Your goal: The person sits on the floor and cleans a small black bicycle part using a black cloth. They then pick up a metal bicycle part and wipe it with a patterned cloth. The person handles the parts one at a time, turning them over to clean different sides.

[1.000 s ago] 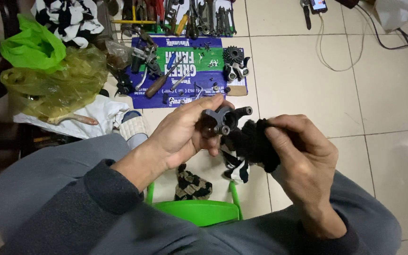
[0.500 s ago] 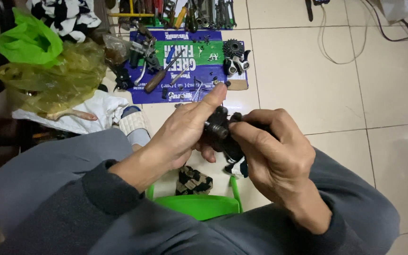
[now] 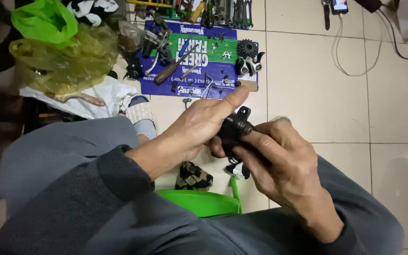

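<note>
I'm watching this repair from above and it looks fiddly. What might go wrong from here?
1. The black mechanical part is gripped between the left hand and the right hand above the tiled floor; a slip would likely drop it.
2. Small screws and bits lie loose on the blue and green sheet; any knock may scatter them.
3. The right hand covers much of the part, so its fingers might get pinched.
</note>
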